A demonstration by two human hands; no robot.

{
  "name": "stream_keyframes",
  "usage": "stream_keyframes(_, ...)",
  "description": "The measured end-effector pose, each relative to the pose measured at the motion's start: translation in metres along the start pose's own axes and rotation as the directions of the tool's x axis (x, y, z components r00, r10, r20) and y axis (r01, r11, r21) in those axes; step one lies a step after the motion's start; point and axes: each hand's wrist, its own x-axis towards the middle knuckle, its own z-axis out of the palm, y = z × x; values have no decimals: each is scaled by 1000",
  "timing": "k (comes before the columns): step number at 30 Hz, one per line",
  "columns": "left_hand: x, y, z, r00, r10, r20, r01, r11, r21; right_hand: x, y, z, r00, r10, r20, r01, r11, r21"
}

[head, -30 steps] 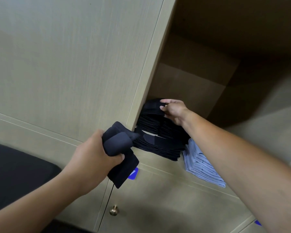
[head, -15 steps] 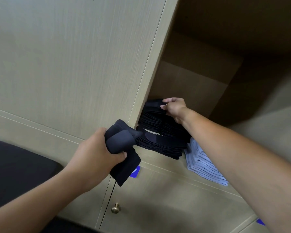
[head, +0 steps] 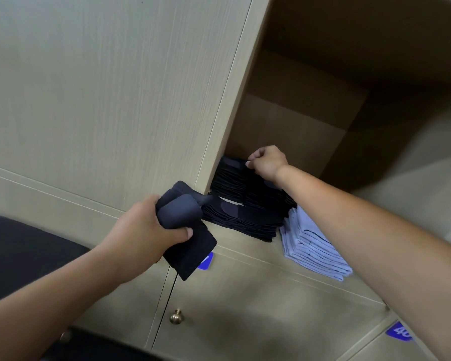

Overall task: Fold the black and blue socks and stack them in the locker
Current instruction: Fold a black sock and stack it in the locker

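- Left hand [head: 143, 227] is clenched round a folded bundle of black socks [head: 185, 225], held just outside the open locker [head: 310, 110], near its left edge; the loose end hangs over the purple number tag [head: 205, 261] below.
- Right hand [head: 266, 162] is inside the locker, fingers curled, pinching the top edge of the black sock stack [head: 245, 201] at the back left.
- Judgement: step in hand is adding the held bundle to the black stack; the right hand looks to be tidying or steadying the pile to make room.
- To do it well: keep the right hand bracing the stack, bring the bundle in flat rather than bunched, align its fold with the edges below, press down lightly before letting go.
- Risk: the stack leans towards the front lip of the shelf; a careless push could fan the layers out or nudge them into the blue pile.
- Blue sock stack [head: 315, 248] sits just right of the black one, touching or nearly so, with its front corner overhanging the shelf edge.
- Materials: socks are soft matte knit, limp, thin flat layers with visible edge ridges; the blue ones look faintly striped.
- Locker is pale wood-grain laminate, smooth and rigid; a brass knob [head: 176, 316] is on the door below.
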Motion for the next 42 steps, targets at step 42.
stream_keyframes(42, -31, 32, 15, 977, -108, 182, 210, 601, -771, -234, 13, -3, 875, -481, 58, 450, 851, 271)
